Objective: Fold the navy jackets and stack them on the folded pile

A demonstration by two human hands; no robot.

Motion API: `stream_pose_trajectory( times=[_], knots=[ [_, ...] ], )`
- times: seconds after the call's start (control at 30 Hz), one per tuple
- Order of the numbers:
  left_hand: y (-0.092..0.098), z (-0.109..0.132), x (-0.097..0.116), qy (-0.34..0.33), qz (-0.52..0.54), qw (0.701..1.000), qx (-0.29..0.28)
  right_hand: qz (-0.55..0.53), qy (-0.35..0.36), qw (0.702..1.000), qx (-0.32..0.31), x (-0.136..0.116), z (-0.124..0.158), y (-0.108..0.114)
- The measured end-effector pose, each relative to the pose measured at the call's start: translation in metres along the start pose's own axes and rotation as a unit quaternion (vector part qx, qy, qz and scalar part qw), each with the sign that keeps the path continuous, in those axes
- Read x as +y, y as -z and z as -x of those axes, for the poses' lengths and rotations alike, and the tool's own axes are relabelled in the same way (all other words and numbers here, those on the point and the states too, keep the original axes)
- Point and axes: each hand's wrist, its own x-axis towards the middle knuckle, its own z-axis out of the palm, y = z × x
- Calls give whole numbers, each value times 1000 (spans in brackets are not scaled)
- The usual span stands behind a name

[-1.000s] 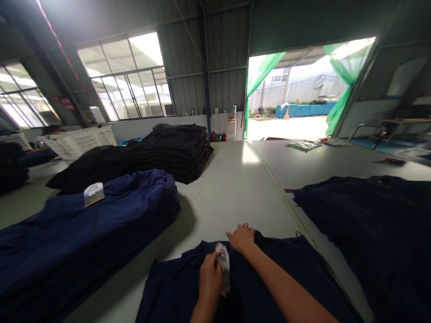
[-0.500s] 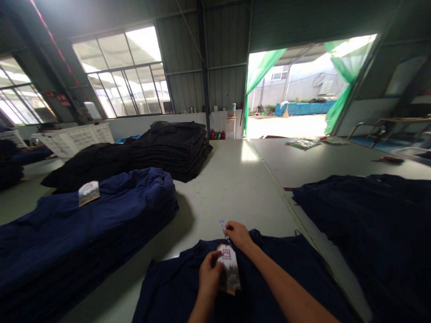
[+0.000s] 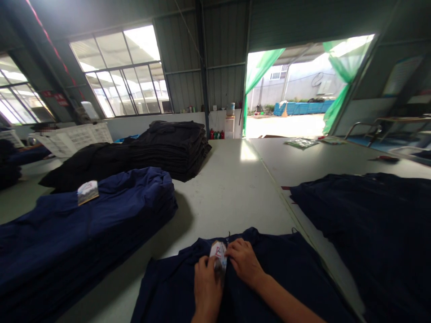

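Your left hand [image 3: 206, 281] has its grip pinching the white tag [image 3: 217, 251], which lies over the dark blue garment [image 3: 279, 273] at the near middle of the desk [image 3: 229, 193]. Your right hand [image 3: 245, 264] rests on the same garment, its fingertips at the tag's right edge; whether that grip pinches anything, I cannot tell. To your left is a blue clothes stack [image 3: 111, 215], with a black stack [image 3: 171, 150] beyond it; more dark clothes [image 3: 373, 211] lie right.
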Motion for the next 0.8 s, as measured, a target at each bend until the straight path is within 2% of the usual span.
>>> stream_pose_trajectory(
  times=[0.07,0.1,0.23,0.3,0.37,0.47,0.53,0.57,0.7,0.8],
  knots=[
    [0,4,-3,-23,-85,996,16,-1,-12,1000,15,1,6,-5],
    [0,5,-4,-25,-93,995,9,-3,-23,1000,21,1,7,-6],
    [2,1,-7,-17,-16,998,-58,6,-75,997,18,0,7,-7],
    [5,-1,-5,-7,13,996,-84,18,-76,997,6,-2,6,-7],
    [9,0,-4,-3,-11,995,-96,31,-65,997,-20,-5,5,-9],
    [17,5,-7,-5,-128,991,-30,63,-66,995,-46,-8,10,-14],
    [22,9,-16,-4,-208,978,23,98,-97,990,-32,-6,16,-18],
    [24,11,-22,4,-238,971,31,115,-116,986,-20,-4,20,-21],
    [31,22,-52,93,-300,950,1,157,-169,973,-4,13,34,-34],
    [29,28,-70,145,-304,942,7,152,-182,971,-17,26,39,-47]
  ],
)
